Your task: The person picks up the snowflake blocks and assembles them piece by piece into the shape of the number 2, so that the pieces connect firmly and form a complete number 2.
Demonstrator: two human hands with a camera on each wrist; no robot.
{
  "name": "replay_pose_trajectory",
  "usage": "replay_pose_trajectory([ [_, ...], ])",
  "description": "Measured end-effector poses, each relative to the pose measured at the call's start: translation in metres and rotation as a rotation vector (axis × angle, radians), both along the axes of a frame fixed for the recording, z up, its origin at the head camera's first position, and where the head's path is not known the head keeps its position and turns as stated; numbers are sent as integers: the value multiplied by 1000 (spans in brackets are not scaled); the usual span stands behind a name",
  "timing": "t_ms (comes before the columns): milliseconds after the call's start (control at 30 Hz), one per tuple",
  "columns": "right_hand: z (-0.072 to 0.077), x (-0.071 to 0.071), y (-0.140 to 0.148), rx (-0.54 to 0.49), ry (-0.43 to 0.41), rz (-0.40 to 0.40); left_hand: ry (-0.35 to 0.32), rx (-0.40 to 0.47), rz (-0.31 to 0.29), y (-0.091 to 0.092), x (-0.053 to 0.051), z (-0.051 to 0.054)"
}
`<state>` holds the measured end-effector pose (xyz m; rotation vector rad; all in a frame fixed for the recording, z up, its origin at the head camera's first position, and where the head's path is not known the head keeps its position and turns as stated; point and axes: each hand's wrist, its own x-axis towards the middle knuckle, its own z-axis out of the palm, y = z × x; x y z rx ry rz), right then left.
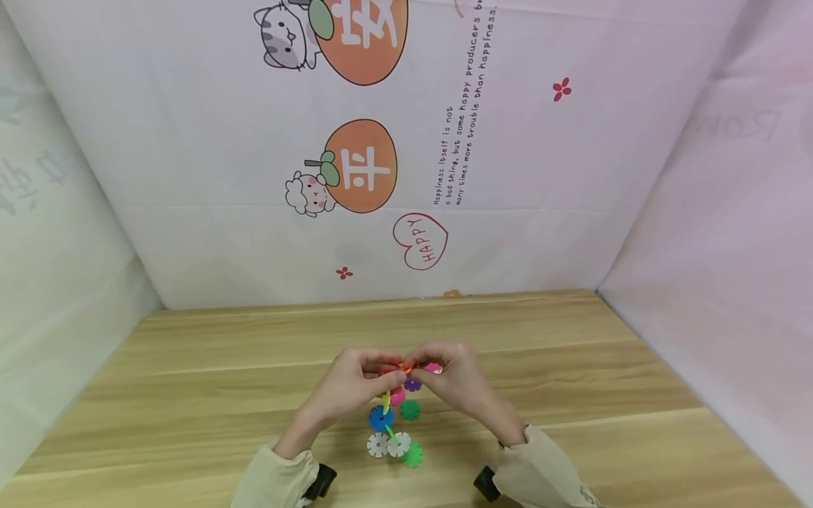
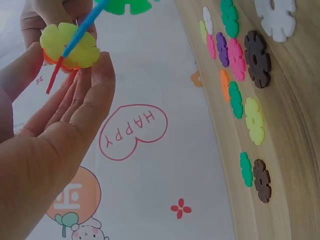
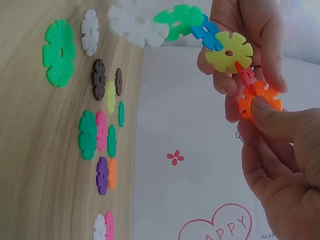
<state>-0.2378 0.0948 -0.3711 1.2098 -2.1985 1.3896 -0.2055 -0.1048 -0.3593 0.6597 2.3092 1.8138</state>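
Note:
A chain of notched plastic discs hangs between the two hands: white [image 3: 140, 22], green [image 3: 179, 22], blue [image 3: 205, 34], yellow [image 3: 230, 52], red [image 3: 247, 79] and orange [image 3: 265, 100]. The right hand [image 3: 295, 145] pinches the orange disc, thumb on its face. The left hand [image 3: 250, 37] grips the chain by the red disc, its fingers partly behind the discs. In the left wrist view the left hand [image 2: 65, 115] has thumb and fingers on either side of the yellow disc [image 2: 70, 45]. In the head view left hand [image 1: 349, 384] and right hand [image 1: 457, 377] meet at the fingertips.
Loose discs lie on the wooden table [image 1: 222, 395], among them brown [image 2: 258, 59], purple [image 3: 102, 175], pink [image 3: 101, 131], yellow [image 2: 255, 121], green [image 3: 59, 52] and white [image 3: 90, 32]. Printed white cloth [image 1: 508, 233] stands behind the table and along both sides.

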Motion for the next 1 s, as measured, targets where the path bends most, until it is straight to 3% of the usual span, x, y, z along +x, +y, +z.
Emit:
replay_pose_trajectory([
  [233,0,0,-2,-2,2,6,12,-22,30,-1,0,-2],
  [500,-10,-8,2,81,-57,-117,2,-61,86,-4,-3,-2],
  [733,-22,-12,1,210,-178,-173,22,-103,105,-7,-3,1],
  [1000,-34,-14,-1,337,-300,-122,-14,-104,110,-8,-3,1],
])
